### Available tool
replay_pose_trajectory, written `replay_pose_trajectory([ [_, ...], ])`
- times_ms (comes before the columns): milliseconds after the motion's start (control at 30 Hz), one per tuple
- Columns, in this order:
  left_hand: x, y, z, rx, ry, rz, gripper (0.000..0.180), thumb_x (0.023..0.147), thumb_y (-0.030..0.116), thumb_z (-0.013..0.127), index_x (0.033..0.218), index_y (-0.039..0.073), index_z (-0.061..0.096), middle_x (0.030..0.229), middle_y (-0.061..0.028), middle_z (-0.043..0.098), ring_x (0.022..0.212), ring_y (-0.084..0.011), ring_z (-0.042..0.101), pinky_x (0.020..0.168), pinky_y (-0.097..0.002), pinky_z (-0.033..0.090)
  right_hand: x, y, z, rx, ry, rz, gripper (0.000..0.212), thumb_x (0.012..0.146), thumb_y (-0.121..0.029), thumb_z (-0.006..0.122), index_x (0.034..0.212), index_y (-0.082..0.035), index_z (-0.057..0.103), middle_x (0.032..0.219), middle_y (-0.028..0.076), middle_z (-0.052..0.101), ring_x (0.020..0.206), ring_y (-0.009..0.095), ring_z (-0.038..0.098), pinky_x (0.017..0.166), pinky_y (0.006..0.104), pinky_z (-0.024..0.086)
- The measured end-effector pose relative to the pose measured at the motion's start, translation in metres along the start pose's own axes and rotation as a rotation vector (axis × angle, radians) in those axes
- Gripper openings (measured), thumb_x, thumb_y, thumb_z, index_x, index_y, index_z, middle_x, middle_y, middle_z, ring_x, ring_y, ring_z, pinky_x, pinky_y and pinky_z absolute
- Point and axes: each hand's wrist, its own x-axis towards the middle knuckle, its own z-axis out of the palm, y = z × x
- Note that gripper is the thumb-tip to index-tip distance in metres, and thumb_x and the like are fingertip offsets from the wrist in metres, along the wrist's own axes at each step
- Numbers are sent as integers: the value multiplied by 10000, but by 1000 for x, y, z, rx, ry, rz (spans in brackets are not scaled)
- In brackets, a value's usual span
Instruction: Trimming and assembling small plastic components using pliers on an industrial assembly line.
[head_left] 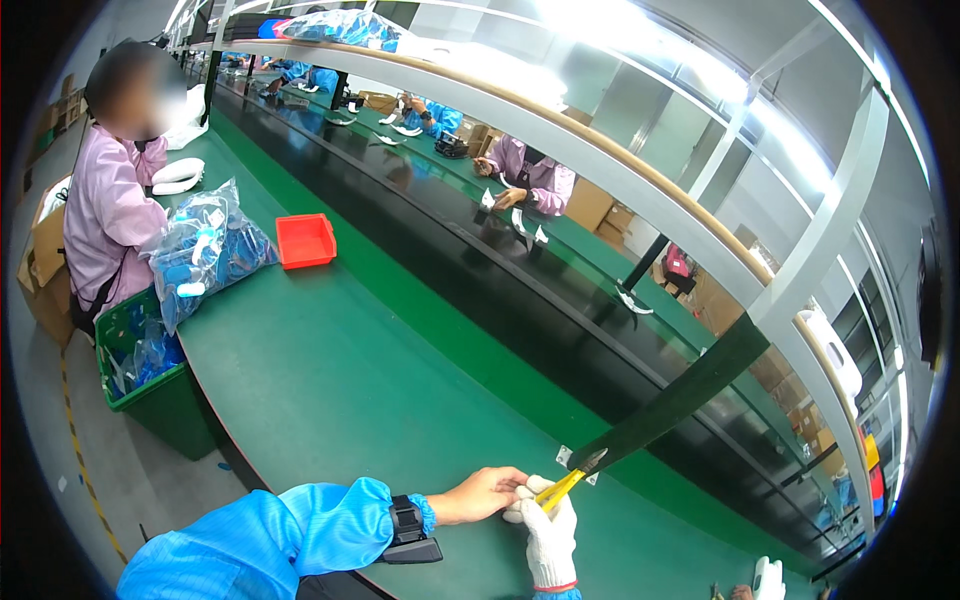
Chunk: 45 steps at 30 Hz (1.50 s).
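Observation:
Over the green bench, my right hand (552,540), in a white knitted glove, is wrapped around yellow-handled pliers (562,488). Their metal jaws point up and to the right, in front of the foot of a dark post. Bare and in a blue sleeve, my left hand (482,494) meets the gloved fingertips from the left. Its fingers are drawn together; whatever they pinch, if anything, is hidden where the two hands meet. A black band with a dark box sits on my left wrist.
A red bin (306,241) and a clear bag of blue parts (208,255) lie on the workbench (330,370). Beside it stands a green tub (160,400), near a co-worker in pink. A grey post (680,390) rises close to my right hand. Beyond runs a black conveyor belt (520,300).

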Motion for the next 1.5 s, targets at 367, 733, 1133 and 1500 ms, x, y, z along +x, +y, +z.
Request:
replay_pose_trajectory([
  [367, -4, 12, 1, -68, 95, -29, 333, 949, -44, 525, 1279, -20, 557, 1237, -119, 626, 1165, -181, 606, 984, -330, 518, 2, -7, 3, 164, 69, 11, 428, 912, -71, 655, 1286, 27, 471, 1060, 161, 630, 849, 247, 664, 723, 373, 592],
  [733, -15, 22, -1, 787, 280, 479, 255, 913, 15, 530, 1133, 61, 649, 1332, -144, 574, 1134, -323, 612, 990, -410, 496, 5, -11, 4, 297, 202, -41, 279, 931, -42, 628, 1178, -12, 502, 1014, 101, 580, 819, 182, 605, 695, 317, 543],
  [1133, -15, 21, 3, 700, 191, 313, 310, 895, 26, 621, 1205, 42, 617, 1273, -125, 559, 1026, -235, 657, 882, -356, 552, 12, -21, -7, 189, 253, -3, 283, 930, -28, 632, 1178, -27, 497, 926, 52, 552, 701, 142, 557, 586, 259, 468],
  [1500, -15, 25, 3, 680, 159, 268, 226, 930, 53, 581, 1149, 12, 624, 1016, -127, 705, 933, -236, 695, 845, -366, 558, 18, -24, -16, 390, 375, 25, 242, 966, -221, 650, 1107, -76, 516, 841, 42, 566, 663, 157, 535, 549, 277, 442],
])
